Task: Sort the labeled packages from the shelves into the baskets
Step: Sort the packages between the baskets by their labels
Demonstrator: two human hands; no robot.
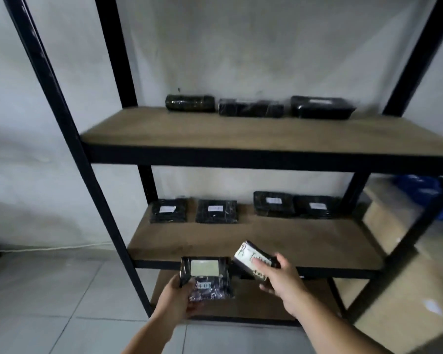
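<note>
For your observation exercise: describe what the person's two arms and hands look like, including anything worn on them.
Both forearms are bare as far as the picture shows, no sleeves visible. The left hand and right hand wear no gloves; no rings, watch or bands can be made out.

I count nine black packages: three on the top shelf (241, 134), at (189, 103), (250, 109) and (322, 107); four on the middle shelf (266, 241), at (168, 210), (216, 211), (274, 204) and (317, 206); and two held. My left grip (175, 300) holds one package (206, 277) and my right grip (283, 279) the other (253, 258). I see three wooden shelves, the lowest (253, 302) behind my two grips.
</note>
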